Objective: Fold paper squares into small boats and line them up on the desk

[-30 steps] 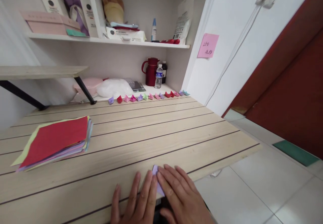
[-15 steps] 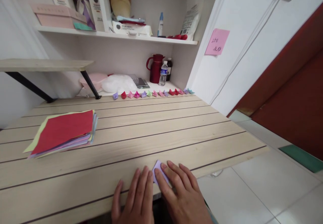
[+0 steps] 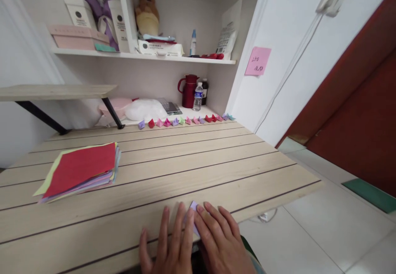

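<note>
A small folded piece of purple paper (image 3: pixel 194 205) lies flat at the table's near edge, mostly covered by my fingers. My left hand (image 3: pixel 171 245) rests palm down with its fingers spread, its index finger lying over the paper's left part. From the right, my right hand (image 3: pixel 221 241) presses on the same paper with stretched fingers. Only the paper's top corner and a strip between the hands show. Off to the left lies a stack of coloured paper sheets (image 3: pixel 82 169), a red one on top.
Along the table's (image 3: pixel 185 167) back edge runs a row of small folded paper shapes (image 3: pixel 188 120). Behind it stand a dark red jug (image 3: pixel 189 92) and a water bottle (image 3: pixel 198 97). A raised wooden shelf (image 3: pixel 58 92) on black legs occupies the back left.
My left fingers have shifted right and now cover more of the purple paper. The camera view has tilted slightly upward.
</note>
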Motion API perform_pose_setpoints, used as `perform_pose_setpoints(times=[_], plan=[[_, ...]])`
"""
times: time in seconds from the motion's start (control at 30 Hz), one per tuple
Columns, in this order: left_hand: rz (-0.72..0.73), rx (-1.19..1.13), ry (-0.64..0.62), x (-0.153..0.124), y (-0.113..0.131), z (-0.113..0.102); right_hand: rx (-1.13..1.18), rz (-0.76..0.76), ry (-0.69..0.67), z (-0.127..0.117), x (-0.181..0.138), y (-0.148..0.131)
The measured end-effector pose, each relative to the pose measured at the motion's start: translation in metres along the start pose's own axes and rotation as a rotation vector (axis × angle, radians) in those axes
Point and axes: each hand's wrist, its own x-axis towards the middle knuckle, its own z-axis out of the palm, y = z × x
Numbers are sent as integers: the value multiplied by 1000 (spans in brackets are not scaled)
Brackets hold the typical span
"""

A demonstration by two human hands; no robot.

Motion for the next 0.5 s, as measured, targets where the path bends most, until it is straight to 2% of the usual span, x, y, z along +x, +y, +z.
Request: perform_pose_setpoints(times=[0.17, 0.27, 0.4, 0.5], plan=[[35, -29, -217, 18, 4, -7, 38, 17, -23, -3, 0, 1], [11, -28, -270, 21, 4, -10, 62, 11, -37, -6, -2, 3], [15, -30, -246, 18, 4, -9, 76, 1, -30, -8, -3, 3], [43, -80, -140, 13, 2, -4, 94, 25, -2, -8, -1, 1]])
